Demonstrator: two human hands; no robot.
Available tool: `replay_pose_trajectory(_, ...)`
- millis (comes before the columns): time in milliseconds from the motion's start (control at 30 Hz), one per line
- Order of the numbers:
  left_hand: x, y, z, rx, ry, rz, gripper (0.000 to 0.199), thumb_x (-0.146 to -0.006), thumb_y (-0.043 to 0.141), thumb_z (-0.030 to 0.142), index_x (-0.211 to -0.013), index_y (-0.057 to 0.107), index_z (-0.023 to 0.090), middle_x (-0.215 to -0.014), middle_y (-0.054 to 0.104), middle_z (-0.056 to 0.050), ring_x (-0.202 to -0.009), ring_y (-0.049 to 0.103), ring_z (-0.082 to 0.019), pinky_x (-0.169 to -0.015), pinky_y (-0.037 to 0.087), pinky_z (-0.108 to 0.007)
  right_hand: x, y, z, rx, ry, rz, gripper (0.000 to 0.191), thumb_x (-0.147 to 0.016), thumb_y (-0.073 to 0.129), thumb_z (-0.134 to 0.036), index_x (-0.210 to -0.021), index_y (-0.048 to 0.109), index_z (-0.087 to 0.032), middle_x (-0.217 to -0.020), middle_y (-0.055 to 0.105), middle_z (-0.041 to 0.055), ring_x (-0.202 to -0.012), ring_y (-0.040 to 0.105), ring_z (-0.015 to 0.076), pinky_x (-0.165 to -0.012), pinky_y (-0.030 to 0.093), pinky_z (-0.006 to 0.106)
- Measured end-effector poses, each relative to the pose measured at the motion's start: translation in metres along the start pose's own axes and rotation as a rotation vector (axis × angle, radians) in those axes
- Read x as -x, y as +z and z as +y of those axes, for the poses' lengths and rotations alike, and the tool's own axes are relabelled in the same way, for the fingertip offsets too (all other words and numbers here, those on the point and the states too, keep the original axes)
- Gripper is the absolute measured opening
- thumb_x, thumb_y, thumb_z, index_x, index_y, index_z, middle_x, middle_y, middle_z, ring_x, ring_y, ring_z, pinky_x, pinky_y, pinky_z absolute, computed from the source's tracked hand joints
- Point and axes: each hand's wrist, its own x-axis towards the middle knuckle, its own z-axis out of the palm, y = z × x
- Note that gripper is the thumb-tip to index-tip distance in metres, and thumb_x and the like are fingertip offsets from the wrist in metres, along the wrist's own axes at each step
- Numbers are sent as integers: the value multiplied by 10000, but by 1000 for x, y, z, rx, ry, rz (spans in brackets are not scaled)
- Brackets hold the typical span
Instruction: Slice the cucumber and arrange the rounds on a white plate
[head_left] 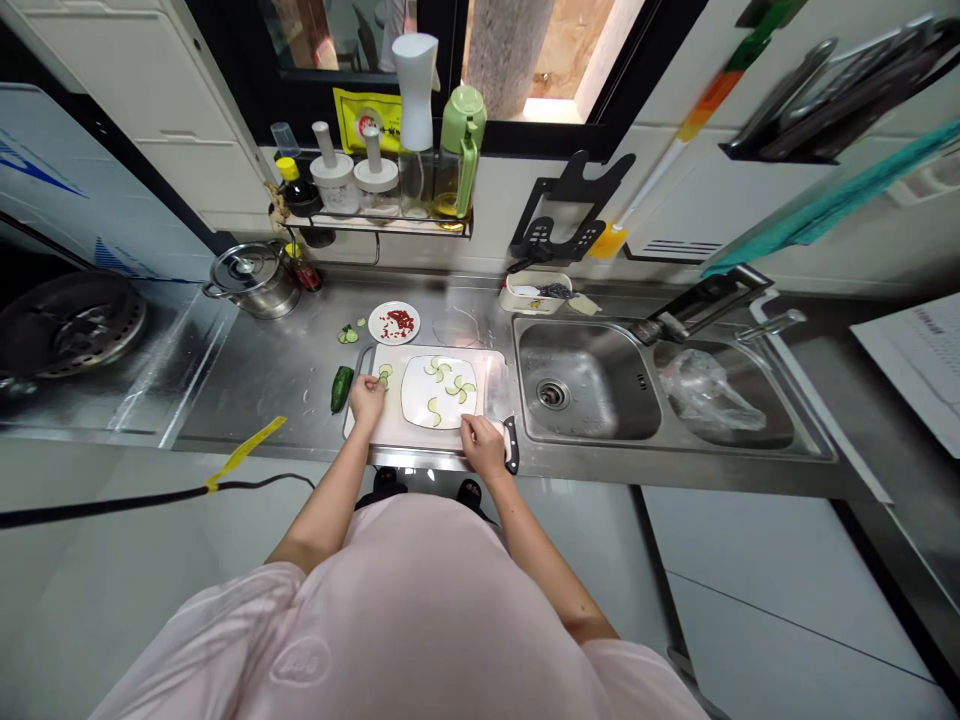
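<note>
A square white plate [414, 393] with curved cucumber slices [460, 388] set in swirls rests on a white cutting board [390, 432]. At the board's left side, my left hand [367, 402] has its fingers pinched at a short row of cucumber slices [385, 374]. My right hand [484, 447] is closed at the plate's near right corner; what its fingers hold, if anything, is too small to tell. Just right of that hand lies a knife with a black handle [511, 445]. An uncut piece of cucumber [342, 389] lies left of the board.
A small plate [381, 335] of chopped red pieces stands behind the board, beside cucumber scraps [347, 334]. A lidded pot [255, 280] is at back left. The double sink [600, 432] is on the right, with a plastic bag [709, 390]. Bottles line a wall rack [375, 222].
</note>
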Motion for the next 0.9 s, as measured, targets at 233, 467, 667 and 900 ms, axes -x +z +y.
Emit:
replay_pose_trajectory(233,1,-2,-1,-82,30,-29,243,-750,570,251,-984,601,196,-723,644,-4,-700,596,-156,-693,424,-250,-2,1,-3,-15,-12,2,326,-949,354,-287,-1019,644,-158,-850,649,77,-819,584,170,-760,414,259)
replay_pose_trajectory(467,0,-4,3,-166,47,-44,313,-762,553,219,-1072,596,203,-762,664,-36,-765,621,-198,-717,428,-281,0,-1,-5,-6,-6,3,331,-948,354,-298,-1021,646,-161,-837,643,76,-797,580,170,-734,415,257)
replay_pose_trajectory(667,-13,-2,2,-204,44,-111,298,-744,569,209,-1026,661,191,-806,687,-66,-803,629,-218,-730,442,-296,3,0,-2,-3,6,4,339,-944,347,-295,-1026,647,-159,-805,637,75,-771,575,170,-725,419,264)
replay_pose_trajectory(900,-25,2,-9,-116,-9,-166,272,-701,638,241,-961,660,168,-809,676,-47,-763,621,-174,-715,446,-268,3,-1,-4,-7,-3,9,333,-946,352,-298,-1007,648,-158,-821,640,74,-773,573,169,-733,415,262)
